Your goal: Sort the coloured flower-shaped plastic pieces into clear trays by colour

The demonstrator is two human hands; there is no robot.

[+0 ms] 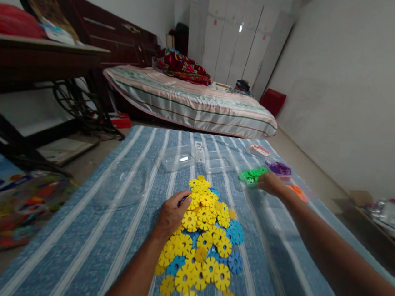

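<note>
My left hand (pixel 173 213) is curled at the left edge of a heap of yellow notched plastic discs (pixel 206 215). A dark blue piece (pixel 182 201) shows between its thumb and fingers, mostly covered. Blue discs (pixel 235 233) lie among and beside the yellow ones. My right hand (pixel 269 183) reaches out to a clear tray of green discs (pixel 253 174), its fingertips at the tray's right side and hidden from view. Just beyond that hand, purple discs (pixel 278 168) fill another compartment. Orange discs (pixel 297 191) sit to its right, partly behind my forearm.
Clear plastic containers (pixel 178 159) stand at the back of the striped cloth (pixel 88 230), and a large clear one (pixel 122 183) at left. A small red-and-white box (pixel 260 150) lies at the far right. Beyond are a bed (pixel 187 99) and a sewing-machine table (pixel 48 47).
</note>
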